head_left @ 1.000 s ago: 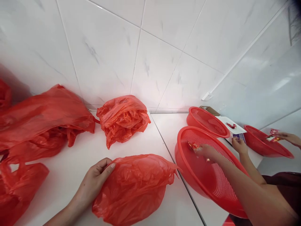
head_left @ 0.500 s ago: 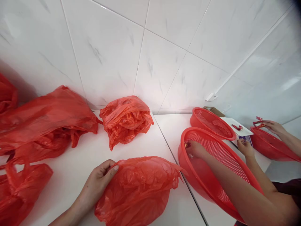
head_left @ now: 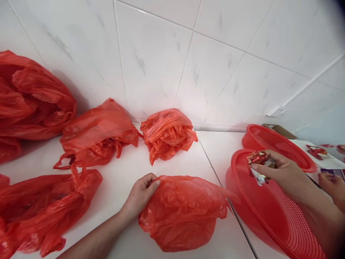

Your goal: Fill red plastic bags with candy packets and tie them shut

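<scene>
My left hand (head_left: 141, 196) pinches the upper left edge of a red plastic bag (head_left: 183, 212) that lies on the white table. On the right, my right hand (head_left: 280, 172) is closed around several small wrapped items (head_left: 261, 166) in red, gold and silver foil. It is above the rim of the near red mesh basket (head_left: 272, 212), whose visible inside shows a bare wall and mesh. The tip of the bag reaches to the side of this basket.
More red bags lie left and behind: a crumpled one (head_left: 168, 135), a flatter one (head_left: 99, 131), a large bundle (head_left: 32, 97) and a front one (head_left: 51, 208). Behind the basket stand another red basket (head_left: 280, 144) and a white tray (head_left: 334, 162). Another person's hand (head_left: 332, 185) is at the right edge.
My right hand has risen out of the near basket, and the wrapped items in it now show clearly. The view has turned left, bringing more red bags in. My left hand still holds the bag.
</scene>
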Action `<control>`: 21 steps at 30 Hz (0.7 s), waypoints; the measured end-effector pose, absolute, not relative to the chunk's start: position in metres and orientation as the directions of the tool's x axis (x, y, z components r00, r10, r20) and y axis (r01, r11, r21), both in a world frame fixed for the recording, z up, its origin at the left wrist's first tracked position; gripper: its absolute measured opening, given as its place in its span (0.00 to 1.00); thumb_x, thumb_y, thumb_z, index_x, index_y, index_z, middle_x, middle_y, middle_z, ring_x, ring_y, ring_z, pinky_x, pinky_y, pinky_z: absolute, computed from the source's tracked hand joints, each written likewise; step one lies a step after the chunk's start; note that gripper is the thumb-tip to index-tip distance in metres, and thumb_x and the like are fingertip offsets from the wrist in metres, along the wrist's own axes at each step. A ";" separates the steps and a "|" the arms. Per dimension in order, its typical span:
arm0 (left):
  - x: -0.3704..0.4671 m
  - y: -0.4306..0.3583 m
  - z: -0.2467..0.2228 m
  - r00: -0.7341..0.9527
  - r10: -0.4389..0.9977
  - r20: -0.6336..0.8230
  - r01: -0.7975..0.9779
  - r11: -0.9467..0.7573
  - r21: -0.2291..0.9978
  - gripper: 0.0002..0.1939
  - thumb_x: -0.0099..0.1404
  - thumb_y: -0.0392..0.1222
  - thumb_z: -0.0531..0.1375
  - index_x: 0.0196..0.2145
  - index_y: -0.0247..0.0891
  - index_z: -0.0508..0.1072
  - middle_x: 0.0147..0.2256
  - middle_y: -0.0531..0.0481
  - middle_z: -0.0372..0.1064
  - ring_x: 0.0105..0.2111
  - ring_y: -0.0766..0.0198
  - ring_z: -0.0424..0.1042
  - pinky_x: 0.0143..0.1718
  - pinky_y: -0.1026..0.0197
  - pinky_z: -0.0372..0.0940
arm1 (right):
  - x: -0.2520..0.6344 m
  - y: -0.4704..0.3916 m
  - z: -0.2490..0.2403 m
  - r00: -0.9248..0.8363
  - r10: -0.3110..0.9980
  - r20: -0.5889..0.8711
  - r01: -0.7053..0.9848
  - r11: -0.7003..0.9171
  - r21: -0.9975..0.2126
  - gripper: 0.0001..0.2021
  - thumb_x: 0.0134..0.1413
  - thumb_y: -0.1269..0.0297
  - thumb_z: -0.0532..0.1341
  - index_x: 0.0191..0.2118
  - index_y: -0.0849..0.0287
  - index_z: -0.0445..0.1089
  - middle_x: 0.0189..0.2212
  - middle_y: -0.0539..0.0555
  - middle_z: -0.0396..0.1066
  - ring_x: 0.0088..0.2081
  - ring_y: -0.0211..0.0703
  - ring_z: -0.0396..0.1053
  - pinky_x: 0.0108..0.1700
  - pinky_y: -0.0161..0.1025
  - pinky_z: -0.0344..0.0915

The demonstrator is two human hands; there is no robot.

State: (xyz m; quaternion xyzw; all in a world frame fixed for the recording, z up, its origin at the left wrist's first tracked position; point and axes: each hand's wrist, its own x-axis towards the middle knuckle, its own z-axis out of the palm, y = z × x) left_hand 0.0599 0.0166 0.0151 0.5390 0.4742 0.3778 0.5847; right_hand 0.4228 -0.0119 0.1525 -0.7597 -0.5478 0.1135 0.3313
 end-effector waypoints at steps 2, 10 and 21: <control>0.059 0.017 0.014 0.271 0.951 -0.149 0.075 0.133 0.988 0.17 0.62 0.54 0.55 0.25 0.38 0.64 0.23 0.57 0.61 0.23 0.69 0.60 0.24 0.68 0.58 | 0.383 -0.023 0.164 0.245 0.938 0.244 0.773 -0.037 -0.633 0.14 0.42 0.63 0.66 0.39 0.51 0.71 0.33 0.55 0.72 0.29 0.44 0.70 0.28 0.38 0.66; 0.057 0.017 0.010 0.301 0.946 -0.117 0.025 0.115 0.993 0.15 0.63 0.52 0.55 0.26 0.37 0.64 0.23 0.56 0.62 0.23 0.69 0.60 0.24 0.68 0.57 | 0.254 -0.021 0.105 -0.553 0.825 0.118 0.778 0.562 -0.280 0.09 0.46 0.78 0.58 0.30 0.55 0.68 0.41 0.52 0.68 0.40 0.43 0.68 0.36 0.37 0.66; 0.055 0.018 0.006 0.282 0.954 -0.102 -0.066 0.126 0.990 0.15 0.63 0.51 0.56 0.27 0.37 0.66 0.24 0.56 0.62 0.24 0.70 0.60 0.25 0.69 0.58 | 0.320 -0.107 0.055 -0.138 0.967 0.216 0.775 0.241 -0.583 0.08 0.57 0.62 0.57 0.28 0.54 0.66 0.24 0.49 0.67 0.27 0.38 0.66 0.29 0.32 0.64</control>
